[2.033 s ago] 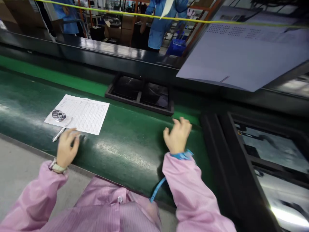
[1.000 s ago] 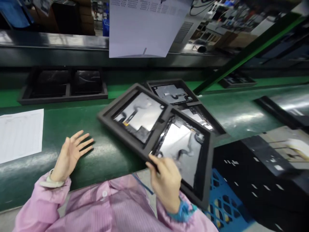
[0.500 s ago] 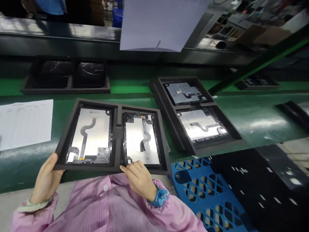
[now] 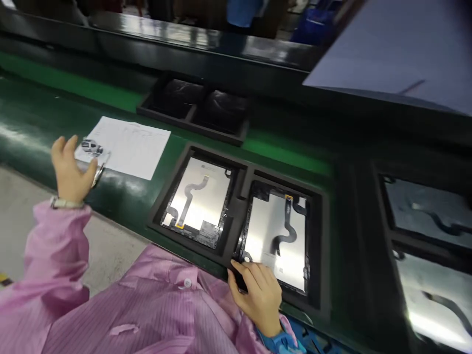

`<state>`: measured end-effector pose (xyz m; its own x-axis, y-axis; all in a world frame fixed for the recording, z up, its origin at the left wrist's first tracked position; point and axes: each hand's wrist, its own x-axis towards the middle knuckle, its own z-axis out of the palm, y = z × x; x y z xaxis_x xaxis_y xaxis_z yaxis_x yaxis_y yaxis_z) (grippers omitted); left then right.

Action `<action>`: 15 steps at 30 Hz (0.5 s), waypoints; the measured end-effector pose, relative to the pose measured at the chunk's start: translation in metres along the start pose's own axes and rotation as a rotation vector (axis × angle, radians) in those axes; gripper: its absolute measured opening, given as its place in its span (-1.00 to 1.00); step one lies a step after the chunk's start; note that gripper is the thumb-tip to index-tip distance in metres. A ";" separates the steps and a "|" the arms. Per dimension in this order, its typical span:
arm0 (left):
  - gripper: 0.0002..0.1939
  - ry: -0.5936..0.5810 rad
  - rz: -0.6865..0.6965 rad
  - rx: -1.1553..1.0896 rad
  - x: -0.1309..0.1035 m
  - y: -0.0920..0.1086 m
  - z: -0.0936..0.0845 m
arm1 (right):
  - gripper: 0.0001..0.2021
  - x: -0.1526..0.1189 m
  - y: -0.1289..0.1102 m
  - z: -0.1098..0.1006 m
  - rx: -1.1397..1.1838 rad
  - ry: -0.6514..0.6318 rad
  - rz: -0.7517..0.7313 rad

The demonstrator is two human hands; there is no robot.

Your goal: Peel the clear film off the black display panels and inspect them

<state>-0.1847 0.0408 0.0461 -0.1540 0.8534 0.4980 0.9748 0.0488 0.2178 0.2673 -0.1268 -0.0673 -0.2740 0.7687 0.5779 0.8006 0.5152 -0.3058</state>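
Note:
My left hand (image 4: 72, 172) is raised at the left with thumb and fingers apart, close to a small metallic object (image 4: 91, 146) on a white paper sheet (image 4: 132, 147). Nothing shows between its fingers. My right hand (image 4: 260, 292) grips the front edge of a black foam tray (image 4: 241, 216), thumb outside and fingers over the rim. In the tray's two compartments lie a left panel (image 4: 202, 196) and a right panel (image 4: 271, 231), silver side up, each with a curved flat cable.
Behind the tray, another black tray (image 4: 191, 114) holds dark panels. At the right stands a tray (image 4: 391, 236) with silver panels. A large pale sheet (image 4: 391, 54) hangs at the upper right. Part of a blue crate (image 4: 313, 339) shows below the bench edge.
The view has swung left. My left hand has let go of the tray and moved left to the paper and metallic object. My right hand stays on the tray's front edge.

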 end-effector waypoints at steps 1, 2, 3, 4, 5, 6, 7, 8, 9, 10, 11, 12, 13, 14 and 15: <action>-0.19 -0.120 -0.010 -0.005 0.013 -0.012 0.000 | -0.91 -0.002 0.000 0.000 -0.016 0.004 -0.001; -0.21 -0.196 -0.015 -0.021 0.023 -0.021 0.002 | -0.91 -0.004 0.000 0.001 -0.031 0.008 -0.002; -0.24 -0.267 -0.012 -0.031 0.031 -0.028 0.005 | -0.91 -0.006 -0.001 0.001 -0.040 0.010 -0.003; -0.24 -0.287 -0.025 -0.033 0.035 -0.033 0.009 | -0.91 -0.008 -0.001 0.001 -0.042 0.011 -0.002; -0.25 -0.288 -0.040 -0.030 0.037 -0.036 0.013 | -0.90 -0.009 -0.001 0.001 -0.042 0.014 0.000; -0.25 -0.271 -0.059 -0.021 0.037 -0.038 0.016 | -0.90 -0.010 -0.001 0.001 -0.041 0.015 0.003; -0.24 -0.242 -0.082 -0.008 0.036 -0.040 0.019 | -0.89 -0.010 -0.001 0.001 -0.038 0.016 0.005; -0.23 -0.221 -0.102 0.003 0.035 -0.042 0.022 | -0.89 -0.010 -0.002 0.001 -0.035 0.016 0.009; -0.22 -0.207 -0.119 0.012 0.035 -0.044 0.023 | -0.90 -0.010 -0.002 0.001 -0.033 0.019 0.010; -0.20 -0.204 -0.130 0.017 0.035 -0.046 0.024 | -0.90 -0.010 -0.002 0.000 -0.031 0.020 0.014; -0.18 -0.217 -0.133 0.016 0.036 -0.049 0.024 | -0.90 -0.009 -0.002 0.000 -0.030 0.022 0.016; -0.18 -0.238 -0.133 0.011 0.038 -0.051 0.025 | -0.91 -0.009 -0.002 0.000 -0.028 0.022 0.019; -0.17 -0.258 -0.132 0.005 0.039 -0.054 0.025 | -0.91 -0.009 -0.002 0.000 -0.027 0.021 0.024; -0.17 -0.275 -0.133 -0.001 0.041 -0.057 0.027 | -0.91 -0.009 -0.002 0.000 -0.027 0.017 0.029; -0.17 -0.284 -0.138 -0.004 0.042 -0.060 0.029 | -0.91 -0.009 -0.002 0.000 -0.028 0.013 0.032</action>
<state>-0.2452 0.0888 0.0295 -0.2327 0.9497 0.2097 0.9473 0.1724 0.2701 0.2680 -0.1350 -0.0718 -0.2408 0.7796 0.5781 0.8234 0.4794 -0.3035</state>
